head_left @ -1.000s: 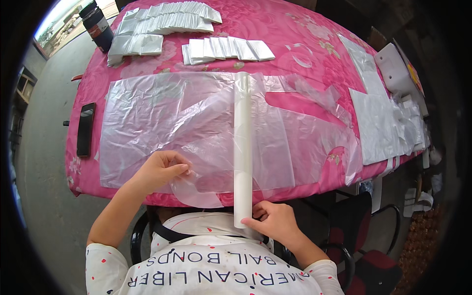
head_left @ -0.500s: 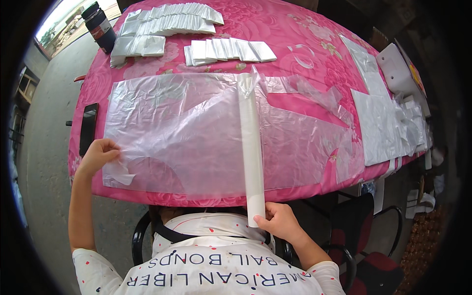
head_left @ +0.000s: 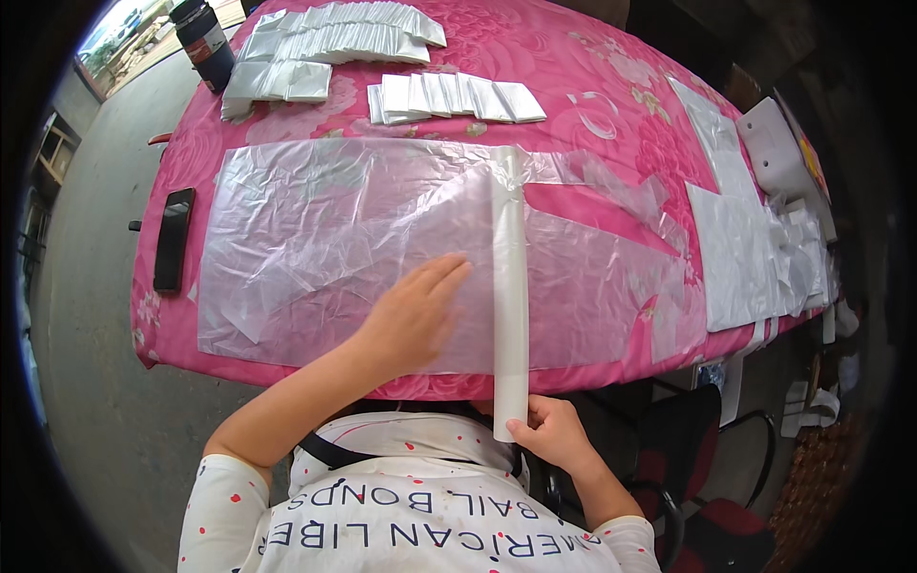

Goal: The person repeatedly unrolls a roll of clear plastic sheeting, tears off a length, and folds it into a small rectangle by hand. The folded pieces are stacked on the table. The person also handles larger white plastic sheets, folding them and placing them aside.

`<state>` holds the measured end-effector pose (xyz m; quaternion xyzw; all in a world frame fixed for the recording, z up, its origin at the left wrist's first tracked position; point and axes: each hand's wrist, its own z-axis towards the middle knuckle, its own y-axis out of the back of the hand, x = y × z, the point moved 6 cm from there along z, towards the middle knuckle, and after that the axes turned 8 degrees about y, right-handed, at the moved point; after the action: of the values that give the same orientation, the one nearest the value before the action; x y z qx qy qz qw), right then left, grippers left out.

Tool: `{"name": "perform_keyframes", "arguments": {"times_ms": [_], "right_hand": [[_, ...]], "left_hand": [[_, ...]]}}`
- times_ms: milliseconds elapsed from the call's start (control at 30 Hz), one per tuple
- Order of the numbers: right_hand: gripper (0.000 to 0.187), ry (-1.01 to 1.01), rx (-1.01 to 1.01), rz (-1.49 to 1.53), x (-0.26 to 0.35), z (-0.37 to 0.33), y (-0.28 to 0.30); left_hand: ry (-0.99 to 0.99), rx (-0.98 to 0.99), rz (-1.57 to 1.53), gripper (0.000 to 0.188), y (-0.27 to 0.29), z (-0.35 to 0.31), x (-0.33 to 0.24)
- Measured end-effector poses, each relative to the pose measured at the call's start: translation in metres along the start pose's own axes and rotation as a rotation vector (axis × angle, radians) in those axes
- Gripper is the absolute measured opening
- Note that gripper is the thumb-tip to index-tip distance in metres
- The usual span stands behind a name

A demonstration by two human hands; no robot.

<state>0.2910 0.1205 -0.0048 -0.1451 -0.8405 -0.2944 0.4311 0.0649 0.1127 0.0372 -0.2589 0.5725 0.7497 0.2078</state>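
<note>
A thin, clear plastic bag [head_left: 287, 220] with cut-out handle ends lies flat and creased on the pink flowered cloth. Across it, pointing away from me, rests a long, narrow white strip [head_left: 510, 286]; whether it is flat or a tube I cannot tell. My right hand [head_left: 556, 435] grips the strip's near end, which juts past the table edge. Over the bag, left of the strip, my left hand [head_left: 411, 315] is open with its fingers stretched out, a little blurred. The strip's far end meets a crumpled bit of the plastic.
Folded plastic packets [head_left: 334, 43] in rows and a smaller row [head_left: 457, 98] lie at the back. A dark jar [head_left: 202, 48] stands far left, above a phone [head_left: 175, 241]. Stacked plastic bags [head_left: 745, 258] and a white box [head_left: 778, 143] sit at right. A chair [head_left: 683, 449] stands beside me.
My left hand has let go of the bag's left near corner and moved right towards the strip. The corner now lies flatter. The strip has shifted slightly right in the picture.
</note>
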Motion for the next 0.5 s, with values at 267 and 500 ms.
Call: {"name": "perform_keyframes", "arguments": {"times_ms": [267, 500], "right_hand": [[0.035, -0.021, 0.026, -0.001, 0.0, -0.001, 0.003], [0.034, 0.396, -0.112, -0.188, 0.033, 0.018, 0.042]], "left_hand": [[-0.037, 0.053, 0.168, 0.06, -0.059, 0.007, -0.007], [-0.048, 0.063, 0.35, 0.071, -0.061, 0.004, -0.01]]}}
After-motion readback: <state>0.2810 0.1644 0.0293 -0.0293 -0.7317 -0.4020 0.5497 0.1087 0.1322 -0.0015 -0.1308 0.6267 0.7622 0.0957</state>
